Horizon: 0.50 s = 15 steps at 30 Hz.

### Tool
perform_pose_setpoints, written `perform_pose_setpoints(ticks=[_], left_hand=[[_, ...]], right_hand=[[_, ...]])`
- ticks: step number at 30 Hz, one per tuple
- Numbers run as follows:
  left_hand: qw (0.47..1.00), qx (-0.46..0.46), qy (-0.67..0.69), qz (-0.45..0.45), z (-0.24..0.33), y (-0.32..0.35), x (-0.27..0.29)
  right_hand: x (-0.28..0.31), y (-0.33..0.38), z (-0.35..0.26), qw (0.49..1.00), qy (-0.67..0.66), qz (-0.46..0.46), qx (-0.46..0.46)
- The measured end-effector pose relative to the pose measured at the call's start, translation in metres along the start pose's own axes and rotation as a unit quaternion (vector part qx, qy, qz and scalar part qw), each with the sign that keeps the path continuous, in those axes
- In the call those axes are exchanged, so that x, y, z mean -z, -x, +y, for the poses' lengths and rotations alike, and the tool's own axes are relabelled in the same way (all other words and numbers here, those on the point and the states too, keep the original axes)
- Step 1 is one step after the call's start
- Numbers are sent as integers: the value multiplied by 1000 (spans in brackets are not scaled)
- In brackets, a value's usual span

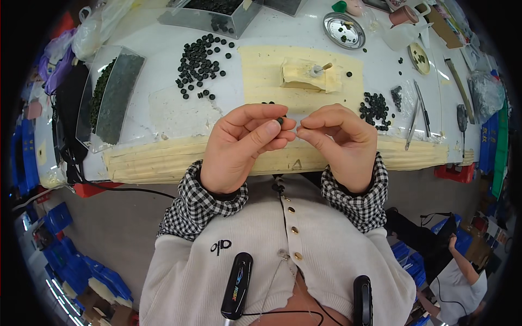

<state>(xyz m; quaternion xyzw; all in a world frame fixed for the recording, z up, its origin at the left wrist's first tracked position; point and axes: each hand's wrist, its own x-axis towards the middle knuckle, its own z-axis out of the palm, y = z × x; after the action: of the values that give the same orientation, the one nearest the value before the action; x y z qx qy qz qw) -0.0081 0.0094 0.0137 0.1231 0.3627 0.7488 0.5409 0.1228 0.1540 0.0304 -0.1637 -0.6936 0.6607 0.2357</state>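
Above the table's front edge, my left hand (237, 142) pinches a small black round piece (280, 120) between thumb and fingers. Close beside it, my right hand (346, 142) has thumb and fingertips pressed together; whatever is in that pinch is too small to make out. The fingertips of both hands nearly meet. Behind them stands a block wrapped in cream tape (304, 80), with a small metal-and-wood peg on top. A loose pile of similar black round pieces (201, 62) lies left of the block, and a smaller pile (375, 110) lies by my right hand.
At the left stands a clear bin (126, 92) of dark green bits, and at the back a clear tray (236, 27) of black pieces. Tweezers (413, 122), a pen (422, 108) and a round metal dish (343, 31) lie on the right. Another person (459, 282) sits at lower right.
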Motion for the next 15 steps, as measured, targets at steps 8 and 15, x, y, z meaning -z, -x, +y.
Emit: perform_pose_setpoints(ticks=[8,15], left_hand=[[998,-50,-34,-12,-2,1,-1],[996,-72,-42,14,1,3,-6]], right_hand=[[-3,-1,-3,990,-121,-15,-71],[-7,-3,-2,989,-122,-13,-79]])
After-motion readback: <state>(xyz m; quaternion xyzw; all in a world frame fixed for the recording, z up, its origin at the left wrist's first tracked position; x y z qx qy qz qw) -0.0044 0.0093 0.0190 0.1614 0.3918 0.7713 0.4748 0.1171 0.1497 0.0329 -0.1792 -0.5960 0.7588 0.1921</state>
